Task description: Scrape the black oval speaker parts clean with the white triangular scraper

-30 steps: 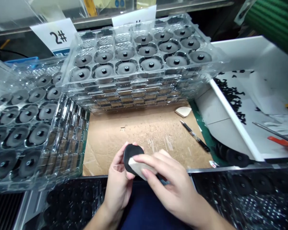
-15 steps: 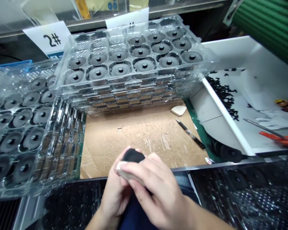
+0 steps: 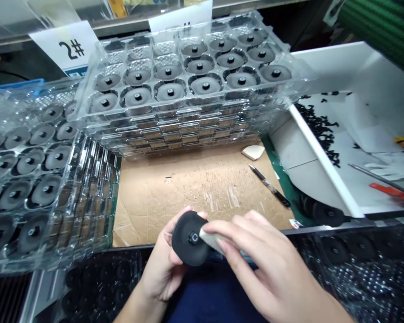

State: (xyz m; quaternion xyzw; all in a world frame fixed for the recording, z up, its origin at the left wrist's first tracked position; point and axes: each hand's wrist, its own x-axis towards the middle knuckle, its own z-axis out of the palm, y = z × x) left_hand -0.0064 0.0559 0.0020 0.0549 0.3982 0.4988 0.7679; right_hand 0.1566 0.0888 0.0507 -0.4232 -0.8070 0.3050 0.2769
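Note:
A black rubber-like disc (image 3: 185, 249) with a small raised hub at its centre is gripped by its left edge in my left hand (image 3: 160, 267). My right hand (image 3: 265, 260) pinches a flat off-white wedge-shaped pad (image 3: 212, 241), whose tip is at the disc's face close beside the hub. Whether the tip presses on the disc cannot be made out. Both hands are over the front edge of a cardboard sheet (image 3: 148, 193). A similar off-white wedge (image 3: 253, 152) and a black pen (image 3: 269, 185) lie on that cardboard.
Stacked clear plastic trays (image 3: 175, 105) with dark discs stand behind the cardboard, and another stack (image 3: 42, 152) is on the left. At right is a white bin (image 3: 326, 161) with small black parts (image 3: 319, 128) and an orange-handled screwdriver (image 3: 395, 190). Dark trays flank my lap.
The disc has turned so its hub side faces me. My right hand has shifted right with the wedge pad, from over the disc to beside its hub.

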